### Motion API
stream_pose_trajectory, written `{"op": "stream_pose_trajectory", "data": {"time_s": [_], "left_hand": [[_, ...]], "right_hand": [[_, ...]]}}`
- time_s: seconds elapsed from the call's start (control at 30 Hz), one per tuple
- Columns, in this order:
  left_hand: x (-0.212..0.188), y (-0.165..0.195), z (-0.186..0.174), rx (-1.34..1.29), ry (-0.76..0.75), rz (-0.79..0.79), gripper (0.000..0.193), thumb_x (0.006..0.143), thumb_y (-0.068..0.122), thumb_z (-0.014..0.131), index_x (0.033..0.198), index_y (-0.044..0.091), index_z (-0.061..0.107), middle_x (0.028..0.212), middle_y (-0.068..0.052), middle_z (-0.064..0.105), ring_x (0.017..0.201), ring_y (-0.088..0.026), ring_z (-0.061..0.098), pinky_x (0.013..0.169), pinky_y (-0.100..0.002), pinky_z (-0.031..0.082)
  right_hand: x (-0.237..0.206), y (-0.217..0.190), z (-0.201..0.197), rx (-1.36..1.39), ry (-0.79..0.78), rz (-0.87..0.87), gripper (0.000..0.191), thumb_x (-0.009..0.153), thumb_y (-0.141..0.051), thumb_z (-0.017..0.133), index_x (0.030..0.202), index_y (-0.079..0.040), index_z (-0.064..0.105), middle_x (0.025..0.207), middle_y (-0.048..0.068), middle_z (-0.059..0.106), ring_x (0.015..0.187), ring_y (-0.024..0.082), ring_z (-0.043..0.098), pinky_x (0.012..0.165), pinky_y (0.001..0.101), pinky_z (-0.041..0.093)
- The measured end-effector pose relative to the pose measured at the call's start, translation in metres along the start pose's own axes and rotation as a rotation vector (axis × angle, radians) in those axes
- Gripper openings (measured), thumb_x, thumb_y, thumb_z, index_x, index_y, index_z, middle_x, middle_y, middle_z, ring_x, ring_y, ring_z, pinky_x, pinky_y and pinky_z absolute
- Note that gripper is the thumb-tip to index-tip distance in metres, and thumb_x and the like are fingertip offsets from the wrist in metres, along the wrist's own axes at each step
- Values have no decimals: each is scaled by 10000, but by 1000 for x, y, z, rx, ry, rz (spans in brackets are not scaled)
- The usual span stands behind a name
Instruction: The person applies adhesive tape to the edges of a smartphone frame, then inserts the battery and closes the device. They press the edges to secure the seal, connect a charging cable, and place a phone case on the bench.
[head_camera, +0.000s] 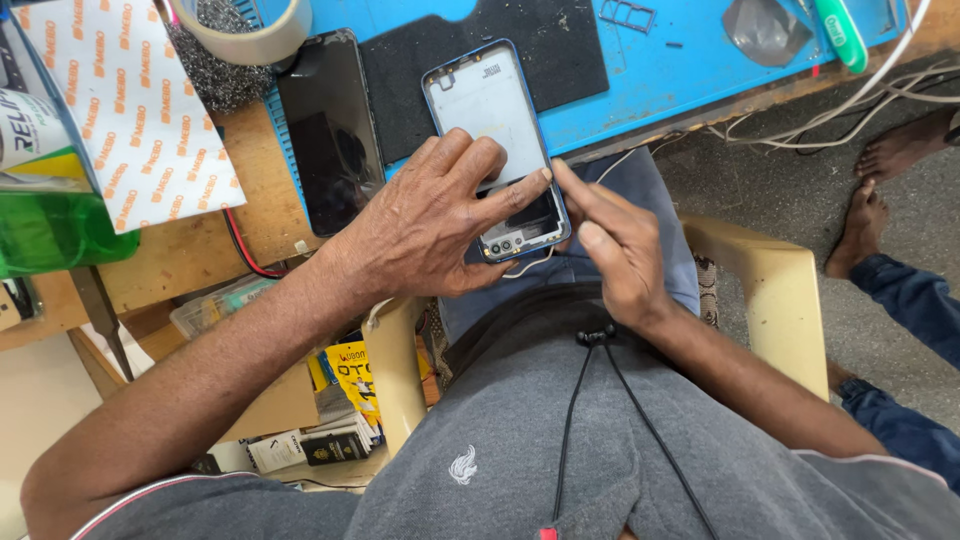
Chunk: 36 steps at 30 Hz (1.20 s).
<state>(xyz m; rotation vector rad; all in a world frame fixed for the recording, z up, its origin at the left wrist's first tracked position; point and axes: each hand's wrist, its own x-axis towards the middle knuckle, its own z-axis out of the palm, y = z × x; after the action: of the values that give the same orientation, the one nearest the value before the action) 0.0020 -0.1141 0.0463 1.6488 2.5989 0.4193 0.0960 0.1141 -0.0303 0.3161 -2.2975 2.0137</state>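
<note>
Head view, looking down at a seated person's lap and the near edge of the tabletop (200, 250). An opened phone (497, 150), back cover off and pale inner plate showing inside a blue frame, lies with its long axis running from the upper left, on the blue work mat (690, 70), down to the lower right, where its camera end overhangs the tabletop edge above the lap. The left hand (430, 225) lies flat across the lower half of the phone, fingers (470, 160) spread and pressing down, the index tip reaching the right-hand long edge; it pins the phone but does not wrap around it. The right hand (615, 250) comes in from the right, its fingers loosely curled and holding nothing, with only the extended index tip touching that same long edge just beside the left index tip. The phone thus lies directly under the left fingers and to the left of the right fingers, both hands meeting at one point on the right edge. A separate black screen panel (330, 130) lies parallel, just beside the phone on its left. A tape roll (245, 30) sits beyond it, well apart.
</note>
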Motion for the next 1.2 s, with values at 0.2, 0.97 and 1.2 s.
{"op": "stream_pose_trajectory", "data": {"time_s": [0.2, 0.97, 1.2], "left_hand": [[-1, 3, 3, 24, -31, -23, 893, 744, 473, 866, 1485, 133, 502, 1073, -123, 476, 976, -292, 494, 862, -450, 489], [-12, 63, -9, -728, 762, -434, 903, 1022, 522, 745, 1600, 49, 238, 1591, -115, 367, 1469, -236, 395, 1251, -381, 355], [28, 78, 56, -1616, 1025, -427, 627, 1052, 207, 712, 1527, 3, 356, 1419, -165, 526, 1304, -209, 538, 1169, -358, 444]], "right_hand": [[10, 13, 5, 422, -15, 36, 627, 1086, -294, 419, 1554, 122, 416, 1251, 175, 629, 1147, 186, 616, 1066, 320, 498], [-7, -3, -31, 677, 159, 242, 453, 1008, 44, 635, 1439, 122, 523, 1049, 159, 740, 856, 153, 712, 762, 272, 590], [-19, -22, -31, 402, 64, 234, 506, 982, 24, 652, 1461, 50, 490, 1026, 132, 740, 866, 138, 724, 783, 265, 603]]}}
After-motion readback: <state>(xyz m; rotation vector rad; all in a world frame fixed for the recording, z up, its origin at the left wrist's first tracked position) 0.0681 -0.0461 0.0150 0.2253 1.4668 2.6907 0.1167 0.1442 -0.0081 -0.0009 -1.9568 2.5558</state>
